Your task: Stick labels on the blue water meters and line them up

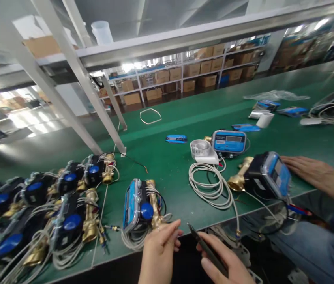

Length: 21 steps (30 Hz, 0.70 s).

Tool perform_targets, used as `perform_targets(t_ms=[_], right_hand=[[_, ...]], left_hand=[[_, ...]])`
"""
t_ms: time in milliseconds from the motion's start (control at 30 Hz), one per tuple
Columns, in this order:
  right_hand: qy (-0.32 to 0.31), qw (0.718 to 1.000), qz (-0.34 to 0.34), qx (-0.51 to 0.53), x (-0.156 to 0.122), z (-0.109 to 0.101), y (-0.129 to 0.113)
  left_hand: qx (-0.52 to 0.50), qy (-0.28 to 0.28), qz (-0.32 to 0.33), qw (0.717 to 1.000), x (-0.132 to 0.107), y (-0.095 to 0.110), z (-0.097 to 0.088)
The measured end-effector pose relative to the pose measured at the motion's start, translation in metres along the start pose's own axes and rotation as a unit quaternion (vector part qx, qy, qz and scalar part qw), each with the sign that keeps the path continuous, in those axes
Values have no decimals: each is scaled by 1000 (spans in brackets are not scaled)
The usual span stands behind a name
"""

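My left hand (159, 250) is at the table's near edge, fingers pinched together on something too small to make out, close to a grey cable bundle (134, 238). My right hand (224, 260) grips a thin dark pair of tweezers (205, 246) whose tip points toward the left hand. Just beyond my left hand a water meter (139, 205) with a blue face and brass body lies on its side on the green table (169, 161).
Several meters with blue caps and brass fittings (36, 213) are heaped at the left. A co-worker's hand (309, 169) rests by another meter (266, 177) at right. A coiled white cable (211, 185), tape roll (200, 148) and blue-faced unit (228, 142) lie mid-table. Slanted metal struts (75, 75) rise behind.
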State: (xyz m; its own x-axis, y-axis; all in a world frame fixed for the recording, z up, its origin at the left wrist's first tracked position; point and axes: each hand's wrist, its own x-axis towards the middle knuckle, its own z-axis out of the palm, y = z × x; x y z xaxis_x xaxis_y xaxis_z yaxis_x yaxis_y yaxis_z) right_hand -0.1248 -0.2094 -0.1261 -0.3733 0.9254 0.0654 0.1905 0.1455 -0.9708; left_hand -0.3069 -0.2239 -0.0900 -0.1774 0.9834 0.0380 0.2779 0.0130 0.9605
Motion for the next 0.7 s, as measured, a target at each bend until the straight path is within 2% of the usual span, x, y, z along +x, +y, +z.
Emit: perform_targets(t_ms=[100, 167, 433, 567, 700], right_hand=[[-52, 998, -16, -25, 3, 0, -4], [-74, 997, -9, -37, 3, -3, -7], [-100, 994, 17, -29, 2, -6, -15], [-118, 990, 64, -34, 0, -6, -19], [-143, 981, 118, -51, -5, -8, -11]], left_hand=[[-13, 5, -107, 994, -3, 7, 1], [-3, -2, -129, 992, -4, 14, 1], [36, -10, -102, 994, -4, 23, -3], [45, -18, -80, 996, -5, 24, -6], [49, -26, -64, 996, -8, 24, -6]])
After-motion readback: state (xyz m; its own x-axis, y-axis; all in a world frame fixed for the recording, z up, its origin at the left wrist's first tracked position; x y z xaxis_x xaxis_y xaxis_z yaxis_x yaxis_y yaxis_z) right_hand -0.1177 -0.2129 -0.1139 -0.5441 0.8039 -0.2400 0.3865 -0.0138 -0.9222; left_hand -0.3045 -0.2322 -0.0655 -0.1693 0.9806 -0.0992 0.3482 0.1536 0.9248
